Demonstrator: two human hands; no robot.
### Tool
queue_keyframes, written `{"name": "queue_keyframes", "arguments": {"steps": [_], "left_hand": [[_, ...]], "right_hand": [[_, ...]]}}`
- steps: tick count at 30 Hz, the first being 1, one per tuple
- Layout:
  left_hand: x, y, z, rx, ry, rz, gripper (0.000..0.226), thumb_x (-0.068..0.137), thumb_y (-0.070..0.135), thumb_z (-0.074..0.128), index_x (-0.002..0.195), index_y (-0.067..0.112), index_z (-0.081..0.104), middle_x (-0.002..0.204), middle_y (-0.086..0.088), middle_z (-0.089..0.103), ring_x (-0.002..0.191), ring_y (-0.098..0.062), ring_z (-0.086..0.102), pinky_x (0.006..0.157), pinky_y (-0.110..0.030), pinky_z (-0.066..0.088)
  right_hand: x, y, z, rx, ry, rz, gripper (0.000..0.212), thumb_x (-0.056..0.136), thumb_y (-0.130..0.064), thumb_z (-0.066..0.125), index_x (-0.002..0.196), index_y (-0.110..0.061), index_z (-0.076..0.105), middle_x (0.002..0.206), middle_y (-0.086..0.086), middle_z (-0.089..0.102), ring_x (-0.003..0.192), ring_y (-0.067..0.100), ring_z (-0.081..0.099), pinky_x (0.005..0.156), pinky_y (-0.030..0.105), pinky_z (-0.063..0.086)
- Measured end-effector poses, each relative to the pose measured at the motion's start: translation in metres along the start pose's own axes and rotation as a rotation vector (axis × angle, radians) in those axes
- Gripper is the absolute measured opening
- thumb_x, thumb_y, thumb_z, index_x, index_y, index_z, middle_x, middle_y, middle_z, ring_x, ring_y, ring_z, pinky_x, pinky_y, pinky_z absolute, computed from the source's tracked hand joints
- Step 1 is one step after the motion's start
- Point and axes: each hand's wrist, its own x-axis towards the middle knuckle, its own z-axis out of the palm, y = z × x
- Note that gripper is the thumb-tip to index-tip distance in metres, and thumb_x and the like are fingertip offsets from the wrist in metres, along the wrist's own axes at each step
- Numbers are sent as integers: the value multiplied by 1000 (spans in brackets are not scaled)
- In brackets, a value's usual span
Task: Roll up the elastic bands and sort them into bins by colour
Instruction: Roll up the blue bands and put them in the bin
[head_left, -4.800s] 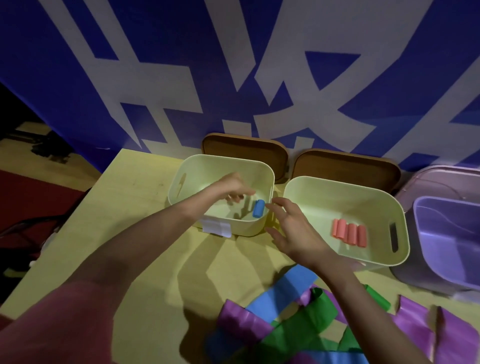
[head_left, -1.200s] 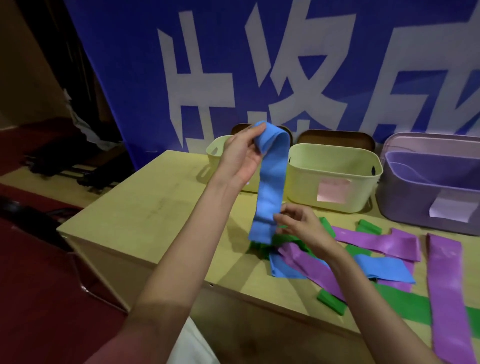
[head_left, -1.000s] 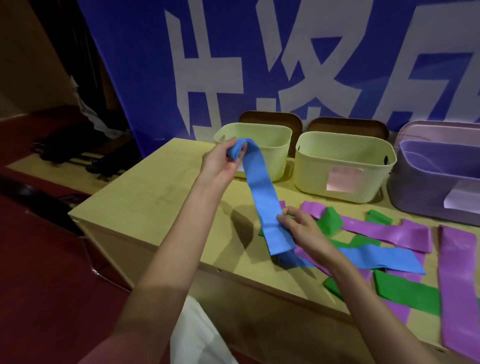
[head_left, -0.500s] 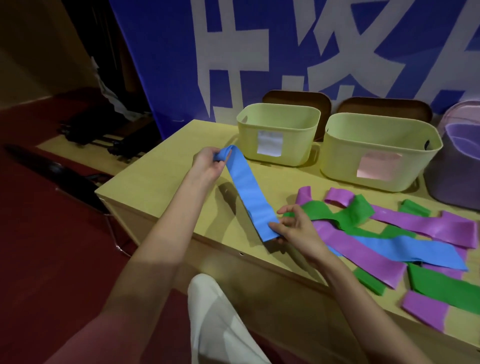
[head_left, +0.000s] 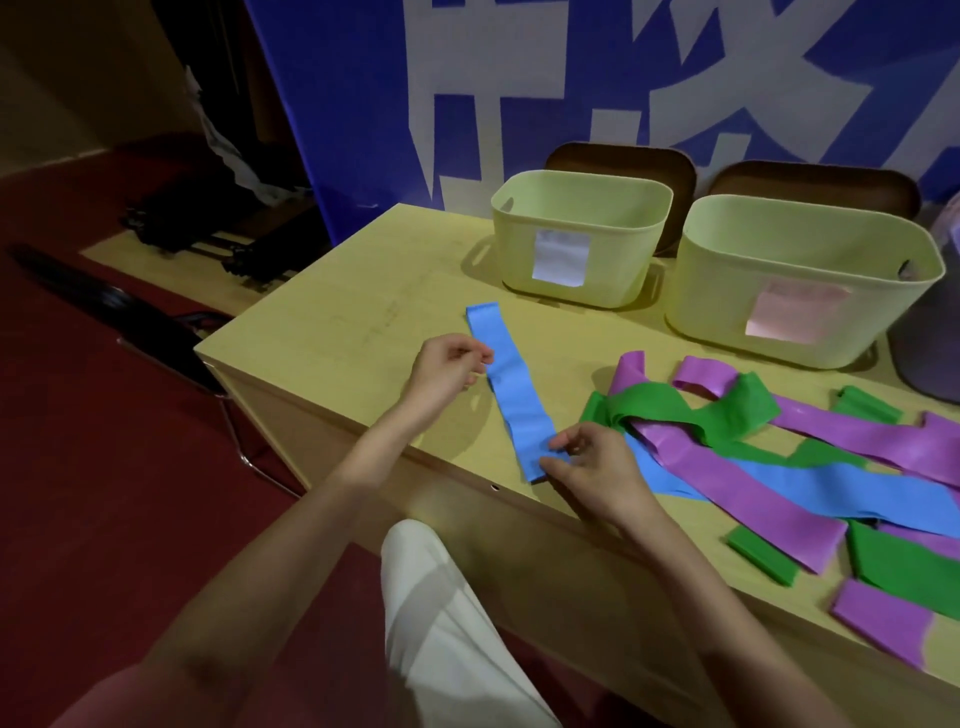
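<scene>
Your blue band (head_left: 511, 389) lies flat on the tabletop (head_left: 332, 332), stretched out in front of the left pale-green bin (head_left: 579, 244). Your right hand (head_left: 587, 467) pinches the band's near end at the tabletop's front edge. Your left hand (head_left: 447, 366) sits beside the band's left edge, fingers curled; whether they grasp it I cannot tell. Right of the band lie loose purple, green and blue bands (head_left: 779, 457).

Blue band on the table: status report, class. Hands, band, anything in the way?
Right hand pinches near end of blue band; left hand at its edge, grip unclear. Band flat, unrolled. Loose band pile close on the right.
</scene>
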Motion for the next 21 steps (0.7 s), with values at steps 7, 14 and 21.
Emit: {"name": "queue_keyframes", "arguments": {"steps": [7,14,21], "left_hand": [[-77,-17,11,323,-136,321,13,86,2,63,89,13,70,91,4,71,82,-4,65,76,-18,50],[-99,-33,12,417,-167,451,13,77,15,71,91,14,69,89,11,66,86,2,60,79,-15,47],[-101,-39,27,597,-153,519,22,75,31,73,89,15,68,86,4,64,84,-12,55,72,-28,44]], "right_hand": [[-22,5,-2,-107,14,-174,26,76,11,54,93,-8,60,107,7,49,64,-4,58,60,5,42],[-19,16,-8,-149,52,-290,29,76,11,63,93,-11,60,99,2,51,73,4,60,66,15,50],[-16,21,-14,-244,63,-414,11,81,1,72,88,-6,66,88,-2,52,62,2,52,63,7,40]]}}
